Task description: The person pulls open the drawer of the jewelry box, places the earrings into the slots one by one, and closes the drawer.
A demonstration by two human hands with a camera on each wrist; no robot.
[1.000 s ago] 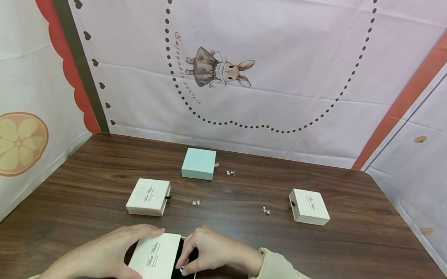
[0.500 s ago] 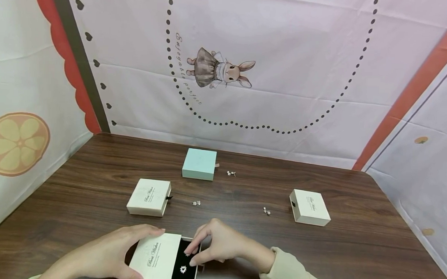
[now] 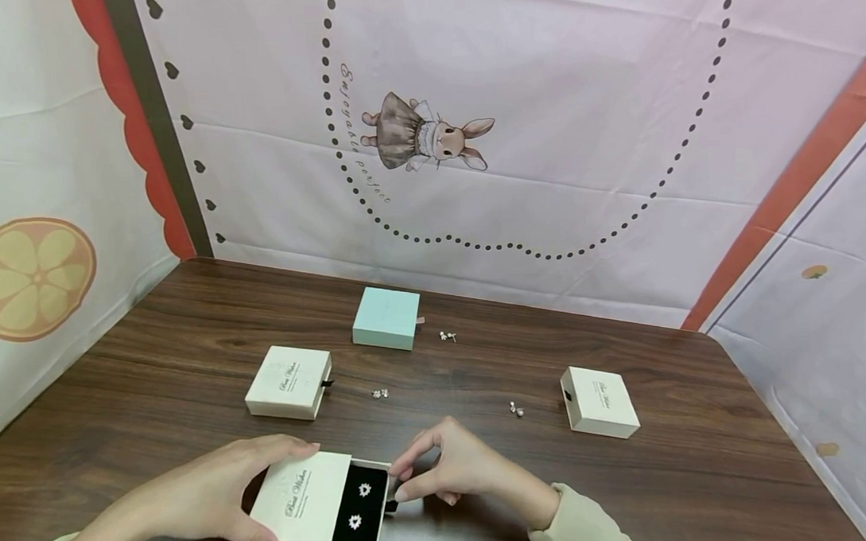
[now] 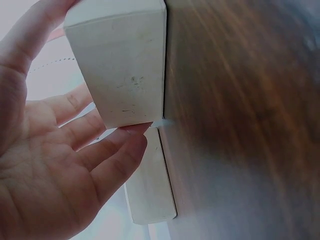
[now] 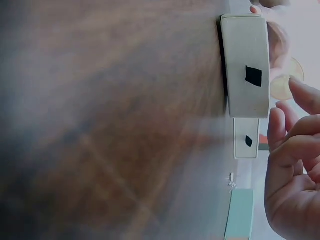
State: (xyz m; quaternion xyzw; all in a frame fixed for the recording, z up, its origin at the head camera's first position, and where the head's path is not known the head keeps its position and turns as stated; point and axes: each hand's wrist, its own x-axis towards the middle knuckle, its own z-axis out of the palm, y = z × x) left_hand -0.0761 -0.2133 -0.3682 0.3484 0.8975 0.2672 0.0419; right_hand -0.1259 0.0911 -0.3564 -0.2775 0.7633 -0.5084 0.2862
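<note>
A cream jewelry box (image 3: pixel 300 498) lies at the table's near edge in the head view, its drawer pulled partway out to the right. On the drawer's black insert (image 3: pixel 348 502) sit two sparkly stud earrings (image 3: pixel 364 489), one behind the other. My left hand (image 3: pixel 196 489) grips the box's sleeve between thumb and fingers; the left wrist view shows its fingertips at the sleeve's edge. Beside the drawer's outer end is my right hand (image 3: pixel 451 466), thumb and fingers apart and holding nothing. The fingertips are close to the black ribbon tab (image 5: pixel 253 76) on the drawer front.
Farther back stand a cream box (image 3: pixel 289 382) at left, a mint-green box (image 3: pixel 386 318) in the middle and another cream box (image 3: pixel 600 401) at right. Between them lie small earring pairs: one (image 3: pixel 380 394) at left, one (image 3: pixel 448 335) at back, one (image 3: pixel 516 409) at right.
My right hand has moved right, off the earrings and out of the drawer to its outer end, uncovering both studs. My left hand has kept its hold on the box.
</note>
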